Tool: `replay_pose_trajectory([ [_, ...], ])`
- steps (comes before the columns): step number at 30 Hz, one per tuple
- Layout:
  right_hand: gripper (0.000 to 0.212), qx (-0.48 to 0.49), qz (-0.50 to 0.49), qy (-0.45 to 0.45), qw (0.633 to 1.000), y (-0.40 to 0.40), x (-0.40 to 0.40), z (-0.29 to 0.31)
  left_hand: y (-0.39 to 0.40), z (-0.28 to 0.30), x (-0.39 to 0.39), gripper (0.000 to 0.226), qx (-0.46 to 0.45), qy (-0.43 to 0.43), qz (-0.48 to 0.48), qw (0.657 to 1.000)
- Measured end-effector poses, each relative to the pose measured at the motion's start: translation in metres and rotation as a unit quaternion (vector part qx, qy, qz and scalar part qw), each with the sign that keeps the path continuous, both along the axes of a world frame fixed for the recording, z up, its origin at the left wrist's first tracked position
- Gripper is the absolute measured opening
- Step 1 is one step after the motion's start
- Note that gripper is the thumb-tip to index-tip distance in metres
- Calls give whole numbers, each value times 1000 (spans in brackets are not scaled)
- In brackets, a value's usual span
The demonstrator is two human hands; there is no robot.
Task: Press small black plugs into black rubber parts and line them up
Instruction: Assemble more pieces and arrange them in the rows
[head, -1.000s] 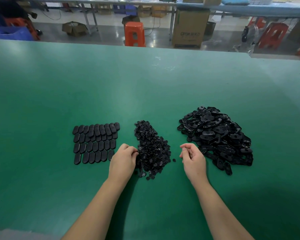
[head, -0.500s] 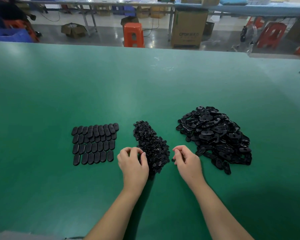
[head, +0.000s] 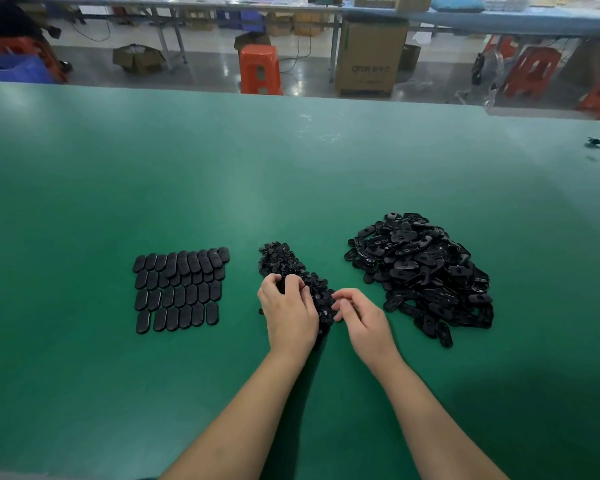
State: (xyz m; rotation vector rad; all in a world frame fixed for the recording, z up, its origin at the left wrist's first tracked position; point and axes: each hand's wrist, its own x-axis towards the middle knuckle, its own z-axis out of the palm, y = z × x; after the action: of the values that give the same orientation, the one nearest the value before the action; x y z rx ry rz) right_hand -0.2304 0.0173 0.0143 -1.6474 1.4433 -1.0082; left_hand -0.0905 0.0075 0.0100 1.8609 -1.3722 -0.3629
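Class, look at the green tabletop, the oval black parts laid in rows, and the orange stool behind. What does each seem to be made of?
Green tabletop: probably a smooth rubber or vinyl mat, with a soft sheen from the lamps.
Oval black parts in rows: likely matte rubber, with dull, rounded surfaces.
Orange stool: seemingly moulded plastic, uniform in colour and slightly glossy.

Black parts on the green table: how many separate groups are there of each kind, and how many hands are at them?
Loose heap of small plugs: 1
Loose heap of rubber parts: 1
Lined-up block of parts: 1
Hands: 2, the left hand and the right hand
Total: 5
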Motion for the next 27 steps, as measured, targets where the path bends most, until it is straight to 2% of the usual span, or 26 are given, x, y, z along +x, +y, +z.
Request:
replay_pose_trajectory([
  [2,20,-8,-27,3,1000,0,0,0,-2,2,-1,7,-22,14,-5,1000],
  [6,17,-57,-102,99,988,3,3,-5,0,7,9,4,-85,4,8,996],
  [9,16,-47,-95,155,982,1,5,-6,-1,8,24,3,-95,25,34,995],
  [13,23,-29,-74,99,992,-1,3,-6,-3,2,38,2,-51,126,60,989],
  [17,25,-4,-104,37,994,-1,2,-3,-4,3,30,2,-33,155,23,987],
  [20,23,6,-117,42,992,-2,2,-2,-4,5,19,2,-38,157,-8,987],
  [23,23,17,-119,40,992,-1,2,-1,-1,6,18,5,-64,157,0,985],
  [27,23,24,-114,37,992,-1,2,0,1,5,39,11,-87,110,8,990],
])
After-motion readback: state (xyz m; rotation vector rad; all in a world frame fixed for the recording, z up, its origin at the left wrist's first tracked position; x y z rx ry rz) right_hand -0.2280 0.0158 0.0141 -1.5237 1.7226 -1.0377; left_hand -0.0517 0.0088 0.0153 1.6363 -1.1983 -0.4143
